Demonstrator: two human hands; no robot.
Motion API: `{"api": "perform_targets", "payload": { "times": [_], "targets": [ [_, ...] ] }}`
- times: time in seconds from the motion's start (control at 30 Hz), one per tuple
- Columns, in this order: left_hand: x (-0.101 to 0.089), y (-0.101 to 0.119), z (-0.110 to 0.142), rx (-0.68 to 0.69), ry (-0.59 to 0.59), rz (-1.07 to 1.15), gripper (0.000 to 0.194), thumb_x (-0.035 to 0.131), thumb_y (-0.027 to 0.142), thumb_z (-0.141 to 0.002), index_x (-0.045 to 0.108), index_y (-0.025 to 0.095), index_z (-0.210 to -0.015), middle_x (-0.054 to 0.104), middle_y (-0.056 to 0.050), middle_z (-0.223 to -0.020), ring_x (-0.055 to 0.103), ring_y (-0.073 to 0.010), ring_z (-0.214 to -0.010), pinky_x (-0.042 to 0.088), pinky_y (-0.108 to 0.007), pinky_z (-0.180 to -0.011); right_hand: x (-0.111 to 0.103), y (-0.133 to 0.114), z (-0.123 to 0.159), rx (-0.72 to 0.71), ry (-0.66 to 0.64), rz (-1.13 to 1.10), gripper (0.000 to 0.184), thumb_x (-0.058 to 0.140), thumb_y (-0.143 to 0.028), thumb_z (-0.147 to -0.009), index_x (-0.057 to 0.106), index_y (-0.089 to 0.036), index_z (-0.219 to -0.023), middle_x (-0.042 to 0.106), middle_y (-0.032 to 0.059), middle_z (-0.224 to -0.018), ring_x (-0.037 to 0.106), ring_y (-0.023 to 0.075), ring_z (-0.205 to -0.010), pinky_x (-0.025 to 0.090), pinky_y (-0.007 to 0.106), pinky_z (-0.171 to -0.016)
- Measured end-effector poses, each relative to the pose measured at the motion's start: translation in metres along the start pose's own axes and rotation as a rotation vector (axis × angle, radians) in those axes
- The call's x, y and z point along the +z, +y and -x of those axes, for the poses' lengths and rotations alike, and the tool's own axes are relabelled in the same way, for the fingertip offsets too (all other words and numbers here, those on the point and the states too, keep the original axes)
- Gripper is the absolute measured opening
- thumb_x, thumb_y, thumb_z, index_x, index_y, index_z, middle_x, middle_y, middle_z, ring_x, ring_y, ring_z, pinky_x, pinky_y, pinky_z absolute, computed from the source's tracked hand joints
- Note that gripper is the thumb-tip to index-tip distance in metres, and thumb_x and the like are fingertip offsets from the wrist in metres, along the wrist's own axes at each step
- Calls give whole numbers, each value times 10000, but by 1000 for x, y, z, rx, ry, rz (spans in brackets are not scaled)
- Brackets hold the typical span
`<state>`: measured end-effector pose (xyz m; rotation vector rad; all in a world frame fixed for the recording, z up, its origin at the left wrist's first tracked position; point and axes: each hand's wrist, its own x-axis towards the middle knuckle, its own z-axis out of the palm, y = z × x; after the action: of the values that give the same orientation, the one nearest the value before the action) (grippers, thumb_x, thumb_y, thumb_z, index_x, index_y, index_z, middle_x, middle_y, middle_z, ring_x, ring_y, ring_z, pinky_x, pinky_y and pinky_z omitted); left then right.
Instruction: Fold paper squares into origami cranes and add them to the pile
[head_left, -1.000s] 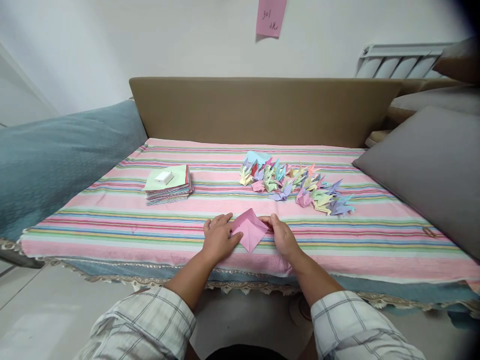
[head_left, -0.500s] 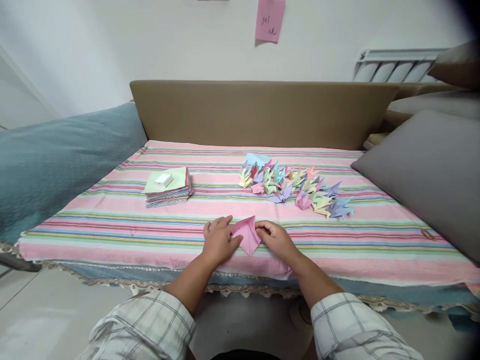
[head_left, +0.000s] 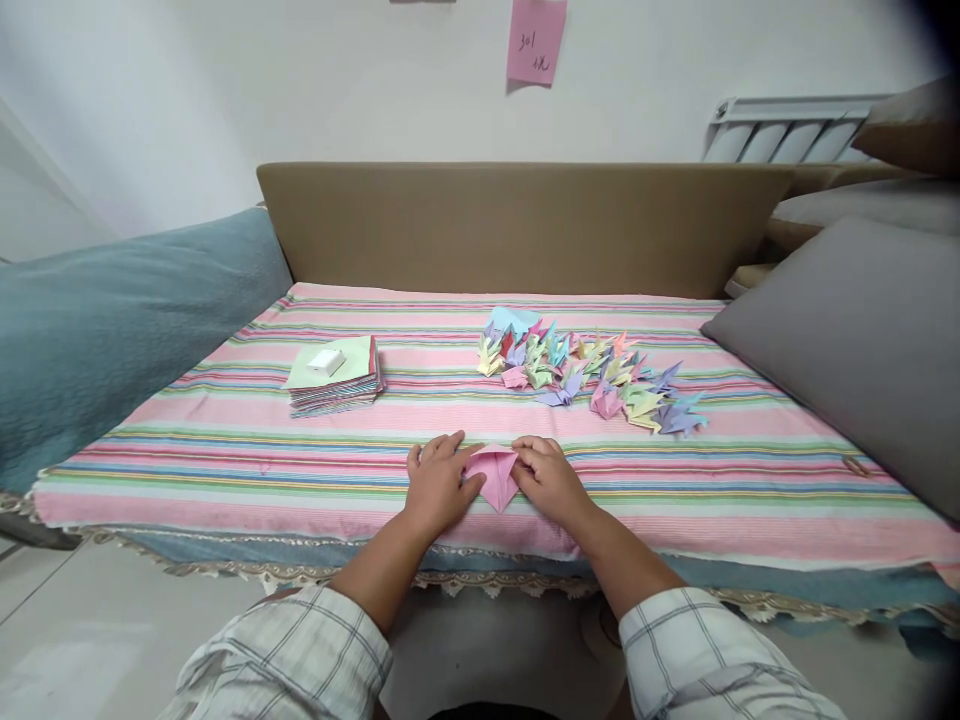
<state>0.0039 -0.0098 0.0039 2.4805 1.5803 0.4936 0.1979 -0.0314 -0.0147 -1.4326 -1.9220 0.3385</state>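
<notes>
A pink sheet of origami paper (head_left: 498, 480), folded into a kite shape with a point toward me, lies on the striped cloth near the front edge. My left hand (head_left: 439, 483) grips its left side, thumb on top of the paper and the other fingers stretched out flat past it. On the opposite side, my right hand (head_left: 549, 482) pinches the right corner between thumb and fingers. The paper's top edge is folded down into a nearly straight line. Beyond my hands sits a group of folded paper cranes (head_left: 570, 374) in many colours.
A stack of coloured paper (head_left: 337, 395) with a small white block (head_left: 327, 362) on it stands at the left. Striped cloth (head_left: 225, 450) covers the seat. A blue cushion (head_left: 142, 300) lies left, a grey cushion (head_left: 840, 340) right, and a brown backrest (head_left: 525, 225) rises behind.
The paper's upper point, standing up before, is now folded down. My right hand has moved slightly inward over the right corner, while my left hand has stayed in place.
</notes>
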Motion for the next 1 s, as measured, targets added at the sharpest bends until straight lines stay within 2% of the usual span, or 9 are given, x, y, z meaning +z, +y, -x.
{"api": "perform_targets", "payload": {
  "times": [0.17, 0.47, 0.57, 0.7, 0.83, 1.0],
  "targets": [
    [2, 2, 1, 63, 13, -26, 455, 557, 326, -813, 503, 386, -1261, 435, -41, -1404, 395, -270, -1252, 216, -562, -1023, 2, 3, 2, 22, 5, 62, 351, 518, -120, -766, 669, -254, -1053, 571, 57, -1073, 458, 230, -1007, 388, 391, -904],
    [3, 2, 1, 124, 4, -82, 394, 529, 286, -825, 564, 374, -1207, 425, -71, -1407, 410, -286, -1238, 231, -569, -1014, -2, 5, 0, 32, -25, -2, 313, 528, -128, -748, 687, -254, -985, 597, 46, -1002, 491, 219, -972, 405, 376, -874],
    [4, 1, 1, 132, 5, -99, 393, 531, 289, -823, 565, 383, -1203, 420, -68, -1412, 407, -287, -1241, 231, -575, -1011, -5, 7, -1, 38, -20, -38, 343, 531, -112, -733, 660, -232, -1028, 613, 53, -1008, 516, 214, -977, 415, 375, -880],
    [6, 1, 1, 142, 3, -109, 394, 517, 289, -828, 562, 383, -1208, 412, -67, -1417, 395, -289, -1250, 226, -579, -1016, -8, 10, 0, -22, -13, -47, 411, 505, -81, -739, 613, -216, -1112, 600, 63, -1073, 507, 211, -1029, 412, 381, -917],
    [6, 1, 0, 141, -9, -109, 404, 517, 276, -820, 563, 380, -1208, 410, -65, -1418, 389, -291, -1253, 219, -584, -1022, -10, 13, 2, -115, -37, -18, 402, 440, -83, -803, 617, -240, -1128, 568, 72, -1125, 483, 206, -1075, 405, 397, -949],
    [4, 2, 0, 140, -21, -97, 417, 514, 257, -811, 564, 374, -1208, 404, -65, -1421, 383, -295, -1258, 212, -593, -1023, -16, 15, 4, -80, -36, -13, 461, 400, -25, -738, 645, -235, -1068, 547, 70, -1176, 461, 211, -1129, 394, 412, -977]
  ]
}}
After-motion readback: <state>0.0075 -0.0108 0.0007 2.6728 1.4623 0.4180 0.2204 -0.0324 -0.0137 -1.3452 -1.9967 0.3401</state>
